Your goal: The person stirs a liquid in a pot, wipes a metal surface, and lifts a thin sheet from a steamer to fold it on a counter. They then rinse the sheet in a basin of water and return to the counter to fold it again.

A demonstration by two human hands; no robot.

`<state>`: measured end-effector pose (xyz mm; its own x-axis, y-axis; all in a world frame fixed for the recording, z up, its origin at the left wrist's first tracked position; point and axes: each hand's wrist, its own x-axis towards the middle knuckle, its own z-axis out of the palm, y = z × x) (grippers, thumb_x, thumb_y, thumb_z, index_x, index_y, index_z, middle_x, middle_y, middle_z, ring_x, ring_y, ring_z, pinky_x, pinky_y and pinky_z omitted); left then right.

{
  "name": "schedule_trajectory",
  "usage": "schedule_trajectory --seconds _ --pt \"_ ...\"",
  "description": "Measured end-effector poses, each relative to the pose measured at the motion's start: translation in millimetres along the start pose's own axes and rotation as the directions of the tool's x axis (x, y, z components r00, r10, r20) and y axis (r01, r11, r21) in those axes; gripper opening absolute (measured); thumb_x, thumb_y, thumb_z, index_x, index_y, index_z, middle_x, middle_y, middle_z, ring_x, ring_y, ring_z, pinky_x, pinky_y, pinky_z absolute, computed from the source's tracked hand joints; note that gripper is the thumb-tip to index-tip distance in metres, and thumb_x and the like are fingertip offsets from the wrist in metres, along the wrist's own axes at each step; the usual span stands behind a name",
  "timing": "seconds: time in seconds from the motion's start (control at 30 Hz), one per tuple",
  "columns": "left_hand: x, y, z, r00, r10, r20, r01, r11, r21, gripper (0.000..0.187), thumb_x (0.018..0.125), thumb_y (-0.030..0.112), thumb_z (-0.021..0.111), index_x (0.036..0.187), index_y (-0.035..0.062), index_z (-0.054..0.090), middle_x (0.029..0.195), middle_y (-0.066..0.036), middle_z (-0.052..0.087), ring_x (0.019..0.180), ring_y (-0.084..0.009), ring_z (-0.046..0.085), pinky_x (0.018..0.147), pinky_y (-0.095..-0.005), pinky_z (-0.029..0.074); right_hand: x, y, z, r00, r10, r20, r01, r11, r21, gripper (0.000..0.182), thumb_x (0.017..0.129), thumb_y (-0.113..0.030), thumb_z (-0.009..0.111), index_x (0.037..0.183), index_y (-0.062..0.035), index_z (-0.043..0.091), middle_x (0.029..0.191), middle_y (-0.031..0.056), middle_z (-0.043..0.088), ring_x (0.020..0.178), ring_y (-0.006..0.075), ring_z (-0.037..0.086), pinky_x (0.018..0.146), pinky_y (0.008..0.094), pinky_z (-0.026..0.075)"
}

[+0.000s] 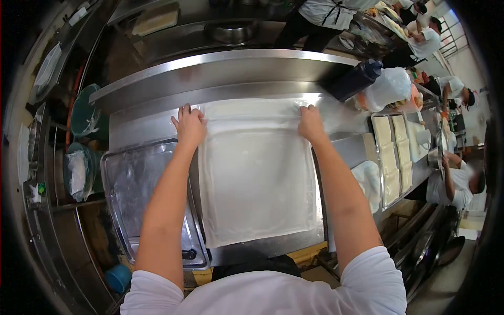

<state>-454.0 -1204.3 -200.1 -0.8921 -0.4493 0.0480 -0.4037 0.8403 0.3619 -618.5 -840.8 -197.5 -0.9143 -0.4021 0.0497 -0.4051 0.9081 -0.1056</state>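
A large translucent whitish sheet (257,178), plastic-like and slightly wrinkled at its edges, lies flat on the steel counter in front of me. Whether a layer lies beneath it I cannot make out. At its far left corner, my left hand (191,126) pinches the edge between thumb and finger, the other fingers spread somewhat. The far right corner is in the closed fingers of my right hand (312,124). Under my left forearm sits a shallow metal tray (139,178), left of the sheet.
A raised steel ledge (226,68) runs along the counter's back. A dark squeeze bottle (354,80) and plastic bags (389,88) stand back right. Further right lie a tray of pale rectangular pieces (389,157) and a white cloth (367,181). Several co-workers (451,181) stand beyond.
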Motion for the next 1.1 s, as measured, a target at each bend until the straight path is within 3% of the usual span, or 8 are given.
schedule_trajectory --seconds 0.07,0.17,0.27,0.43,0.53,0.7,0.93,1.1 --pt "-0.4 -2.5 1.6 0.999 -0.033 -0.021 0.032 0.997 -0.072 0.014 0.085 0.018 0.075 0.095 0.0093 0.07 0.147 -0.018 0.05 0.139 -0.041 0.04 0.115 -0.0655 0.024 3.4 1.2 -0.9 1.0 0.002 0.03 -0.001 0.999 -0.046 0.017 0.086 -0.007 0.06 0.101 -0.0053 0.067 0.109 0.0176 0.064 0.107 0.0372 0.059 0.087 0.0457 0.052" --pt "-18.0 -11.5 -4.5 0.978 -0.023 -0.208 -0.045 0.948 -0.316 0.01 0.084 0.018 0.076 0.089 0.0109 0.07 0.142 -0.015 0.053 0.133 -0.039 0.044 0.112 -0.0586 0.029 -17.7 1.9 -16.5 0.967 -0.028 -0.252 0.063 0.99 0.128 0.01 0.086 -0.007 0.062 0.094 -0.0059 0.067 0.097 0.0136 0.064 0.101 0.0365 0.058 0.087 0.0482 0.048" --pt "-65.9 -7.0 -27.9 0.95 0.002 -0.314 -0.126 0.918 -0.375 0.011 0.081 0.015 0.078 0.088 0.0114 0.07 0.138 -0.015 0.055 0.131 -0.0391 0.045 0.108 -0.054 0.032 -61.3 6.5 -47.7 0.918 -0.103 -0.384 0.145 0.986 0.082 0.009 0.086 -0.008 0.062 0.094 -0.0074 0.067 0.093 0.0121 0.062 0.097 0.0346 0.057 0.089 0.0486 0.043" --pt "-149.8 -3.0 -69.4 0.962 0.219 -0.167 -0.234 0.969 -0.078 0.011 0.073 0.009 0.079 0.081 0.0123 0.071 0.14 -0.015 0.052 0.139 -0.0399 0.038 0.119 -0.0629 0.018 -152.7 15.3 -59.8 0.956 -0.167 -0.241 0.176 0.984 0.013 0.01 0.082 -0.008 0.064 0.092 -0.0092 0.067 0.094 0.0105 0.06 0.099 0.0322 0.056 0.095 0.0489 0.039" --pt "-173.1 -3.8 -69.6 0.977 0.212 0.004 -0.211 0.973 -0.095 0.009 0.073 0.009 0.078 0.079 0.0139 0.073 0.143 -0.015 0.05 0.144 -0.0402 0.033 0.121 -0.0671 0.009 -179.8 15.6 -52.5 0.96 -0.207 -0.186 0.206 0.978 -0.025 0.008 0.08 -0.008 0.065 0.088 -0.0094 0.067 0.095 0.0098 0.06 0.099 0.0316 0.055 0.097 0.0489 0.038" --pt "-179.8 -0.5 -71.3 0.973 0.224 0.057 -0.223 0.974 -0.037 0.009 0.073 0.008 0.077 0.078 0.0146 0.074 0.146 -0.015 0.048 0.147 -0.0395 0.03 0.121 -0.0668 0.009 -188.1 10.8 -49.6 0.967 -0.22 -0.128 0.213 0.975 -0.066 0.009 0.076 -0.008 0.065 0.085 -0.0085 0.068 0.099 0.0109 0.059 0.102 0.0326 0.055 0.103 0.0527 0.036" --pt "-189.3 -0.8 -72.3 0.974 0.224 0.027 -0.223 0.974 -0.049 0.007 0.074 0.009 0.079 0.077 0.0131 0.074 0.149 -0.015 0.047 0.148 -0.0389 0.029 0.122 -0.065 0.009 -193.1 8.5 -56.6 0.975 -0.215 -0.064 0.206 0.971 -0.125 0.011 0.076 -0.01 0.063 0.085 -0.0067 0.068 0.099 0.0126 0.06 0.103 0.0333 0.055 0.1 0.0518 0.038" --pt "-240.6 0.1 -103.2 0.942 0.297 0.158 -0.289 0.955 -0.073 0.005 0.074 0.011 0.078 0.074 0.0133 0.074 0.15 -0.015 0.046 0.148 -0.0416 0.028 0.122 -0.0661 0.009 -263.2 12.0 -79.6 0.968 -0.242 0.065 0.247 0.966 -0.083 0.01 0.075 -0.009 0.063 0.082 -0.0066 0.069 0.098 0.0137 0.06 0.103 0.0335 0.055 0.097 0.05 0.04"
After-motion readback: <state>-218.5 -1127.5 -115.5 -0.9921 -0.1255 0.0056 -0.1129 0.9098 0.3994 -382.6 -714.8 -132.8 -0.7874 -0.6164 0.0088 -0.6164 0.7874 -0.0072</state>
